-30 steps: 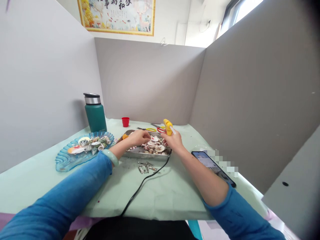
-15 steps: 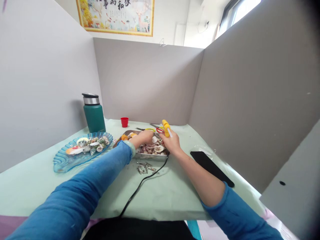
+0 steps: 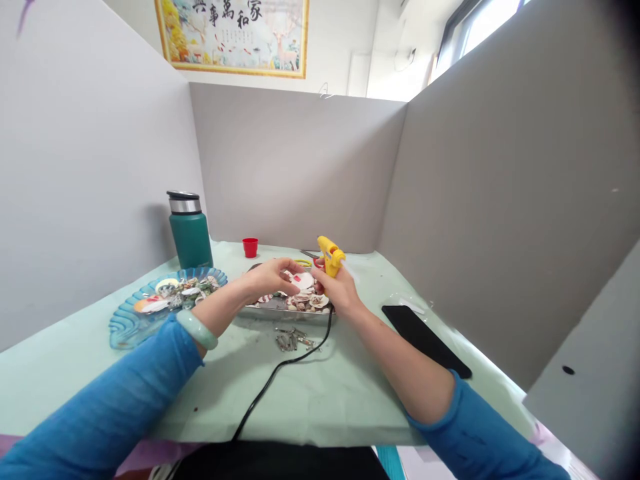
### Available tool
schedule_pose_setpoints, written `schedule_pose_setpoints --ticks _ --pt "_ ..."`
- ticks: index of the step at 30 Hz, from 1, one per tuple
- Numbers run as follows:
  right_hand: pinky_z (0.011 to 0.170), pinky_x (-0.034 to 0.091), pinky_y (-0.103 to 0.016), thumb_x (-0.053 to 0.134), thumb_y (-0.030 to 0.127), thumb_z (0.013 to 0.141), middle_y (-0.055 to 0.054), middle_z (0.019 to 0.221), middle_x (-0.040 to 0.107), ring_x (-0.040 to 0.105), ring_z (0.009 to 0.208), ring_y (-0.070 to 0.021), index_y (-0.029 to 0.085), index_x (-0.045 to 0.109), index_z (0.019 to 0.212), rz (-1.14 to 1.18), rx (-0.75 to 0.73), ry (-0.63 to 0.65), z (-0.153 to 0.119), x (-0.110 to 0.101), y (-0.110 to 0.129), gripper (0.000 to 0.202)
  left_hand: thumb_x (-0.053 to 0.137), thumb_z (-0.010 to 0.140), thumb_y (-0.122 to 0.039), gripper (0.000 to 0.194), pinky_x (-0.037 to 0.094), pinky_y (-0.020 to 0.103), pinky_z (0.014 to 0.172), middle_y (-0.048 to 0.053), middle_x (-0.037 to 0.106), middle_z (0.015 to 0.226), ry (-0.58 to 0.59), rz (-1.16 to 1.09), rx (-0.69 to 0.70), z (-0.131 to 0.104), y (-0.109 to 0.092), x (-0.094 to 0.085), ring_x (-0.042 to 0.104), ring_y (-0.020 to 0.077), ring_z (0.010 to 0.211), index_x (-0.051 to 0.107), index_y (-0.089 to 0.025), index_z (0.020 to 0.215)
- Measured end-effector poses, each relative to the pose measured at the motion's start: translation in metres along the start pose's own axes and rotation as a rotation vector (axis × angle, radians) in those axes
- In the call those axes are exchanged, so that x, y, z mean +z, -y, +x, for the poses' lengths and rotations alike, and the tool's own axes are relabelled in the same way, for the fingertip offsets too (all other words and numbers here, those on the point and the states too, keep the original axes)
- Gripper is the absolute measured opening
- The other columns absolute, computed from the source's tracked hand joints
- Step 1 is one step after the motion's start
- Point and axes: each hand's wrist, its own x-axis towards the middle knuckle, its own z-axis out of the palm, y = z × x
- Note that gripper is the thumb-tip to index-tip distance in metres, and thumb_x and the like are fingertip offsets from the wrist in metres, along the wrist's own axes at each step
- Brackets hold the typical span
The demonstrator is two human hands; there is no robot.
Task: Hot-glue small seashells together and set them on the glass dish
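Note:
My right hand (image 3: 340, 288) is wrapped round a yellow glue gun (image 3: 330, 253), its nozzle pointing up and to the left and a pale glue stick at its back. My left hand (image 3: 277, 275) pinches a white shell (image 3: 302, 281) with a small red patch, just left of the glue gun. Below both hands lies a metal tray (image 3: 280, 313) of mixed shells (image 3: 305, 302), partly covered by the left hand. A black cord (image 3: 280, 365) runs from the glue gun to the table's front edge.
Small metal clips (image 3: 293, 339) lie before the tray. A blue shell-shaped dish (image 3: 125, 327) of shells is at left, near a green bottle (image 3: 191, 237). Behind are a red cup (image 3: 250, 247) and scissors (image 3: 304, 263); a black flat object (image 3: 425, 340) lies right.
My left hand has come up out of the tray with the white shell. The glue gun has tilted, its nozzle moving left toward the shell.

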Motion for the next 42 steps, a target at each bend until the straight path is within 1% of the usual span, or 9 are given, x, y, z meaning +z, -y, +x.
schedule_pose_setpoints --ticks 3,7,10,12,16,25,32,37,42 --pt "0.047 0.042 -0.024 0.065 0.028 0.066 0.005 0.061 0.053 0.049 0.047 -0.0097 0.017 0.054 0.097 -0.047 -0.07 0.045 -0.003 0.002 -0.005 0.034 0.075 0.056 -0.01 0.043 0.045 0.025 0.061 0.001 0.065 0.072 -0.022 -0.296 -0.039 -0.011 0.002 0.008 0.059 0.0125 0.062 0.066 -0.017 0.097" --pt "0.047 0.042 -0.024 0.064 0.027 0.067 0.005 0.064 0.054 0.05 0.047 -0.0091 0.017 0.054 0.1 -0.032 -0.063 0.043 -0.004 0.002 -0.01 0.036 0.074 0.057 -0.002 0.036 0.048 0.023 0.065 0.005 0.067 0.081 -0.091 -0.698 -0.053 -0.013 0.005 0.017 0.062 0.0116 0.068 0.067 -0.013 0.091" --pt "0.049 0.042 -0.024 0.063 0.027 0.066 0.006 0.063 0.053 0.05 0.048 -0.0094 0.017 0.055 0.1 -0.048 -0.051 0.03 -0.006 0.003 -0.008 0.036 0.072 0.062 -0.001 0.028 0.052 0.024 0.072 0.01 0.068 0.092 -0.123 -0.815 -0.082 -0.012 0.009 0.02 0.064 0.0144 0.078 0.068 -0.01 0.088" --pt "0.05 0.043 -0.025 0.064 0.027 0.067 0.006 0.063 0.053 0.05 0.048 -0.0096 0.017 0.055 0.1 -0.068 -0.062 0.036 -0.008 0.004 -0.006 0.035 0.069 0.067 -0.003 0.024 0.054 0.031 0.078 0.011 0.068 0.098 -0.128 -0.851 -0.08 -0.012 0.01 0.021 0.065 0.0178 0.085 0.068 -0.011 0.089" --pt "0.051 0.044 -0.025 0.064 0.028 0.069 0.005 0.064 0.055 0.051 0.049 -0.01 0.017 0.055 0.1 -0.083 -0.111 0.08 -0.009 0.005 -0.009 0.035 0.062 0.074 -0.003 0.02 0.056 0.043 0.08 0.012 0.068 0.1 -0.149 -0.884 -0.054 -0.015 0.008 0.024 0.066 0.021 0.085 0.067 -0.011 0.092" --pt "0.052 0.045 -0.024 0.068 0.03 0.068 0.006 0.065 0.055 0.052 0.049 -0.0092 0.018 0.055 0.099 -0.052 -0.109 0.093 -0.008 0.005 -0.013 0.036 0.065 0.075 -0.006 0.016 0.06 0.032 0.069 0.01 0.068 0.094 -0.198 -0.795 -0.002 -0.012 0.015 0.028 0.067 0.0176 0.075 0.067 -0.009 0.09" --pt "0.051 0.045 -0.024 0.068 0.033 0.069 0.007 0.063 0.052 0.051 0.049 -0.0089 0.019 0.053 0.1 -0.024 -0.119 0.112 -0.011 0.007 -0.008 0.038 0.069 0.072 -0.008 0.013 0.06 0.03 0.065 0.009 0.069 0.086 -0.205 -0.774 -0.038 -0.013 0.012 0.031 0.066 0.0167 0.072 0.069 -0.008 0.085" --pt "0.051 0.045 -0.023 0.068 0.035 0.068 0.008 0.061 0.051 0.05 0.049 -0.0087 0.018 0.052 0.1 -0.046 -0.077 0.099 -0.012 0.007 -0.004 0.04 0.078 0.067 -0.018 0.026 0.058 0.029 0.072 0.008 0.069 0.094 -0.15 -0.727 0.005 -0.016 0.014 0.033 0.066 0.0163 0.079 0.07 -0.012 0.091" --pt "0.051 0.046 -0.023 0.069 0.036 0.069 0.006 0.064 0.054 0.053 0.049 -0.0091 0.018 0.053 0.102 -0.033 -0.102 0.137 -0.01 0.007 -0.008 0.041 0.078 0.068 -0.03 0.027 0.058 0.028 0.066 0.008 0.068 0.094 -0.213 -0.648 0.026 -0.014 0.016 0.034 0.065 0.0159 0.077 0.069 -0.012 0.087"
